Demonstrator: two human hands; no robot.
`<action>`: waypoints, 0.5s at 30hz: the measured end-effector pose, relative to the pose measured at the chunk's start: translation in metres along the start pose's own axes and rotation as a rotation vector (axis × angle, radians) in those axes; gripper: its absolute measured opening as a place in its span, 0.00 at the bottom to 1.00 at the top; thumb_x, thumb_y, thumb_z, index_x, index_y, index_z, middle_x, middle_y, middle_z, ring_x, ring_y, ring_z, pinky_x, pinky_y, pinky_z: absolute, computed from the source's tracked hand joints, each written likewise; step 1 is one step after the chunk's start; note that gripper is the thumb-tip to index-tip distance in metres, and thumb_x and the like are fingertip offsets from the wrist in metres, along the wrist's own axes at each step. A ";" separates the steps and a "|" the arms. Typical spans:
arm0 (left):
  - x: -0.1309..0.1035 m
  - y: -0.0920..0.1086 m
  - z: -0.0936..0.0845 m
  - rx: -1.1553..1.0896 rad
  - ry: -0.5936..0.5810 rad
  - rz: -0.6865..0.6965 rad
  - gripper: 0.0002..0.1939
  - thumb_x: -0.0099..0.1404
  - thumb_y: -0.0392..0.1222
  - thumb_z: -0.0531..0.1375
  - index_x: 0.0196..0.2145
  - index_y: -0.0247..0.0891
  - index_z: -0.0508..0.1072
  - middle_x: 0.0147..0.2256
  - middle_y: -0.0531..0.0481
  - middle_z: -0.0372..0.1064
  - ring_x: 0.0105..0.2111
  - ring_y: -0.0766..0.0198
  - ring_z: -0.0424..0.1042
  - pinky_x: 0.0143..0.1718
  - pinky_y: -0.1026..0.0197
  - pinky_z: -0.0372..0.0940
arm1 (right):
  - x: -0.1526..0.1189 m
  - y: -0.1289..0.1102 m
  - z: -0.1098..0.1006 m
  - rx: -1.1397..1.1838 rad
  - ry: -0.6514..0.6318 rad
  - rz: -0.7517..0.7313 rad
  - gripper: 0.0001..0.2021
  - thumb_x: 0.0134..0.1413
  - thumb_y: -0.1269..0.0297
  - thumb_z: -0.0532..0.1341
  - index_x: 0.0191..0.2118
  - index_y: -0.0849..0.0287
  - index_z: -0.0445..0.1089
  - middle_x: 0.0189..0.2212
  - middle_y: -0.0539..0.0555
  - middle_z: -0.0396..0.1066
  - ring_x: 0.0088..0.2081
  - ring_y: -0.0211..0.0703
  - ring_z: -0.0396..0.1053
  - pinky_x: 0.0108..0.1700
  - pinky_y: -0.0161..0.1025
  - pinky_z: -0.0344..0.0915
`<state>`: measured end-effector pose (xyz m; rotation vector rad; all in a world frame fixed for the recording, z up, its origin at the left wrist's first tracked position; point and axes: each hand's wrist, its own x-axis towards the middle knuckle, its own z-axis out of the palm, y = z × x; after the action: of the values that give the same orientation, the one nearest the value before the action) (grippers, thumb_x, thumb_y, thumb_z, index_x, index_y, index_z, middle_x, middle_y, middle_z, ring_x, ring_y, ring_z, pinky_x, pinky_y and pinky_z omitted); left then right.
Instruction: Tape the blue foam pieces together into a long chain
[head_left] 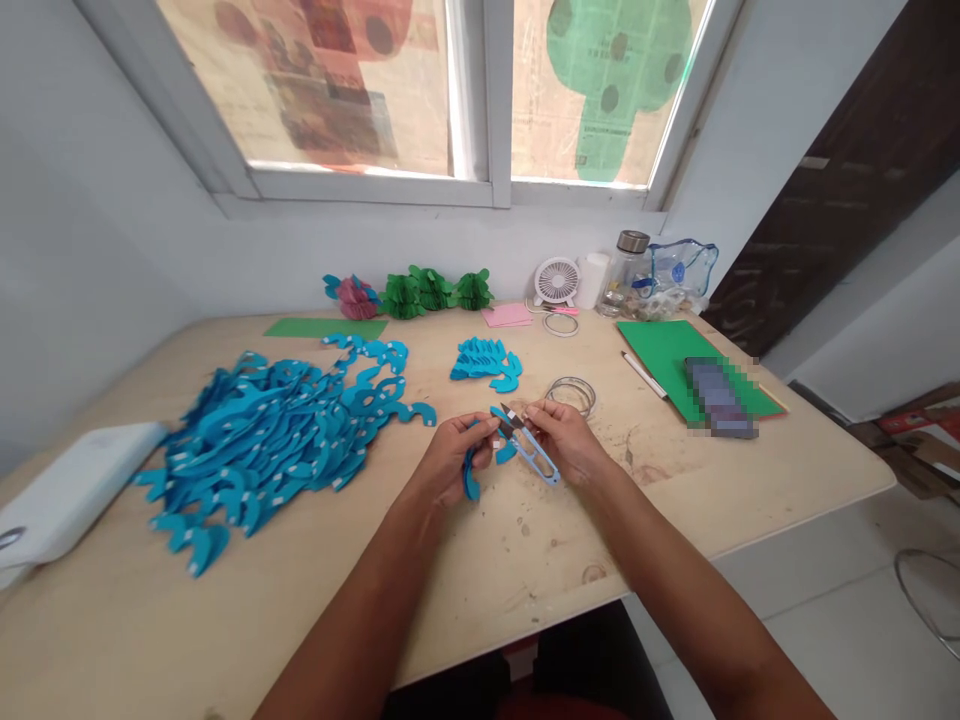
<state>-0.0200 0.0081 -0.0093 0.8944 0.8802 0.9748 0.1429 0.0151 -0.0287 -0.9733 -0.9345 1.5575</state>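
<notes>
Blue pile [277, 430]: at the left hand's 9 o'clock; curved paper pieces heaped together, dotted with white tabs;
Left hand [457, 450]: thumb and fingers pinched tight on a curved blue strip [471, 478];
Small blue stack [480, 362]: on the table at the left hand's 12 o'clock;
Snips [523, 440]: between the hands, tips towards 11 o'clock;
Right hand [566, 430]: fingers closed, keeping the snips; cannot tell what else the fingertips pinch;
Tape ring [591, 398]: at its 12 o'clock;
Green card [656, 350]: at its 2 o'clock
</notes>
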 end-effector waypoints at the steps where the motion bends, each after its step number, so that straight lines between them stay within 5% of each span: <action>1: 0.001 -0.001 0.000 0.008 0.013 0.005 0.13 0.47 0.45 0.65 0.22 0.34 0.66 0.19 0.56 0.61 0.12 0.78 0.51 0.12 0.70 0.43 | 0.000 -0.001 0.000 0.016 0.008 -0.004 0.14 0.38 0.55 0.67 0.26 0.60 0.68 0.21 0.47 0.66 0.22 0.32 0.58 0.27 0.33 0.54; 15: 0.001 -0.001 0.004 0.078 0.085 0.018 0.13 0.48 0.46 0.63 0.19 0.34 0.67 0.14 0.56 0.58 0.12 0.76 0.51 0.12 0.69 0.43 | -0.004 -0.010 0.005 -0.083 0.050 -0.073 0.11 0.40 0.56 0.65 0.26 0.59 0.70 0.21 0.48 0.66 0.22 0.32 0.57 0.25 0.32 0.52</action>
<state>-0.0160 0.0078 -0.0087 0.9336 0.9890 1.0059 0.1423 0.0119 -0.0170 -1.0205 -0.9946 1.4365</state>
